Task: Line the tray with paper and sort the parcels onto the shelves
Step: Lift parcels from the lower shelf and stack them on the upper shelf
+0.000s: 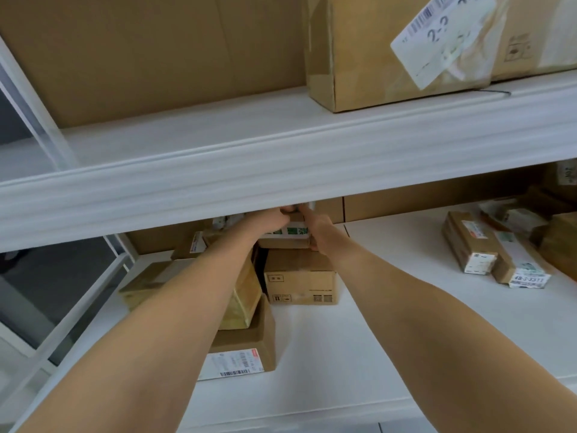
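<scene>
Head view: shelf (281,170) partly hides left hand (274,220), right hand (318,232), seemingly holding parcel (288,238).

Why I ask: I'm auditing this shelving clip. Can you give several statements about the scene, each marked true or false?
1. The left hand and right hand both hold one small parcel. True.
2. A carton with a white label stands on the upper shelf. True.
3. The small parcel sits on the upper shelf. False: it is below it, directly above a brown box on the lower shelf.
4. The lower shelf's right side has no parcels. False: several labelled parcels lie there.
</scene>
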A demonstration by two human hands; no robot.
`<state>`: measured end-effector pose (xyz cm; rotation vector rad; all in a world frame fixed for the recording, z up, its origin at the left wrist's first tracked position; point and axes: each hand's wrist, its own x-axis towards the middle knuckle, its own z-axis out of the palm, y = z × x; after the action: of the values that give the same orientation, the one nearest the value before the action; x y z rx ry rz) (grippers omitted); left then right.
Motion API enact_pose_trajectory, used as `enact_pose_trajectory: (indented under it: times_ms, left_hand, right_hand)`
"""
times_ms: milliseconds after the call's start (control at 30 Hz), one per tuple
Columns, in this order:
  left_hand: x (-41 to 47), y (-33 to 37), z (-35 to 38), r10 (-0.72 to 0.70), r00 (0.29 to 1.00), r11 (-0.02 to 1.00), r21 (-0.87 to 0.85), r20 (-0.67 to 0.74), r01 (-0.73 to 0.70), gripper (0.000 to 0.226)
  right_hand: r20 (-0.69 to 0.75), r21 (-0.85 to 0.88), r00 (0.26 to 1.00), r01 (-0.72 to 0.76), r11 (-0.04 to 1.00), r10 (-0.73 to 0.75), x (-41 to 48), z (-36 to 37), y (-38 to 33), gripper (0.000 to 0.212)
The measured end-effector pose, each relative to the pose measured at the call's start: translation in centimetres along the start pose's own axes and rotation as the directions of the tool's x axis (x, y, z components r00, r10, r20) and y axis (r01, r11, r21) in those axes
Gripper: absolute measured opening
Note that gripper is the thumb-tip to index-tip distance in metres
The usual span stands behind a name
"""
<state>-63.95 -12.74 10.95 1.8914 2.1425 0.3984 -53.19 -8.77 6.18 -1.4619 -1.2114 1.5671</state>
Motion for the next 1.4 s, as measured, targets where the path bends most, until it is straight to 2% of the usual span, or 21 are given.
enact_pose_trajectory:
  times_ms: [67,167,300,433,567,767,800,900,933,1033,1100,1167,1233,1300,1400]
  left_hand:
    - [0.5,-0.5,-0.1,-0.049,0.999,0.995,-0.088,0.024,0.051,0.030]
    - [0.8,-0.6,0.1,-0.120,0.992,0.969,-0.221,-0.032,0.110,0.016]
    - [1.1,-0.8,0.7,-0.255,0.957,0.914,-0.356,-0.136,0.194,0.026]
    - [0.8,-0.4,0.7,-0.305,0.947,0.860,-0.455,-0.100,0.229,0.028]
    - [0.2,0.5,0.4,-0.366,0.930,0.735,-0.613,0.001,0.290,0.029]
    - [-1.3,3.0,0.8,-0.302,0.946,0.567,-0.775,0.120,0.279,0.020]
    - [-1.6,3.3,1.1,-0.289,0.949,0.556,-0.784,0.127,0.275,0.023]
    - [-2.4,3.5,1.8,-0.264,0.957,0.519,-0.819,0.119,0.245,0.053]
    - [-2.6,3.7,1.9,-0.244,0.961,0.506,-0.829,0.126,0.237,0.056]
    - [-3.4,4.7,2.0,-0.143,0.975,0.515,-0.828,0.172,0.222,0.042]
    - [-3.7,5.3,2.3,-0.112,0.972,0.539,-0.809,0.206,0.233,0.031]
    - [-3.7,5.8,2.6,-0.116,0.970,0.547,-0.801,0.215,0.243,0.029]
    - [-3.4,6.2,3.2,-0.166,0.969,0.549,-0.799,0.184,0.246,0.036]
    - [-3.0,6.4,3.9,-0.246,0.964,0.595,-0.769,0.101,0.233,0.045]
    - [-2.7,7.3,4.9,-0.264,0.962,0.596,-0.774,0.060,0.212,0.058]
  right_hand:
    - [-0.006,0.025,1.000,-0.021,0.999,0.021,2.3,0.4,0.7,0.075]
    - [-0.005,0.035,0.999,-0.039,0.999,0.039,0.5,0.2,0.1,0.062]
    - [-0.013,0.064,0.999,-0.049,0.997,0.050,-0.5,-0.9,-0.5,0.052]
    - [0.023,0.128,0.998,-0.069,0.989,0.067,-1.9,-2.5,-0.6,0.032]
    - [0.047,0.168,0.997,-0.065,0.984,0.058,-2.9,-4.0,-0.4,0.034]
    - [0.030,0.269,0.999,0.008,0.963,-0.017,-3.6,-6.7,0.6,0.034]
    - [0.021,0.288,0.999,0.022,0.957,-0.029,-3.7,-7.3,0.7,0.037]
    - [0.003,0.303,0.999,0.033,0.953,-0.036,-4.3,-9.0,1.1,0.058]
    - [0.018,0.302,1.000,0.015,0.953,-0.021,-4.6,-9.6,1.2,0.058]
    - [0.099,0.317,0.995,-0.049,0.947,0.018,-5.6,-11.4,1.6,0.034]
    - [0.119,0.343,0.992,-0.070,0.937,0.031,-5.9,-12.4,2.2,0.030]
    - [0.148,0.356,0.989,-0.059,0.933,0.006,-6.1,-13.0,2.6,0.039]
    - [0.121,0.370,0.993,-0.039,0.928,-0.007,-6.3,-13.7,2.9,0.066]
    - [0.061,0.379,0.998,-0.030,0.925,0.008,-5.9,-14.5,3.5,0.089]
    - [0.025,0.384,1.000,-0.009,0.923,-0.001,-6.1,-15.9,4.4,0.095]
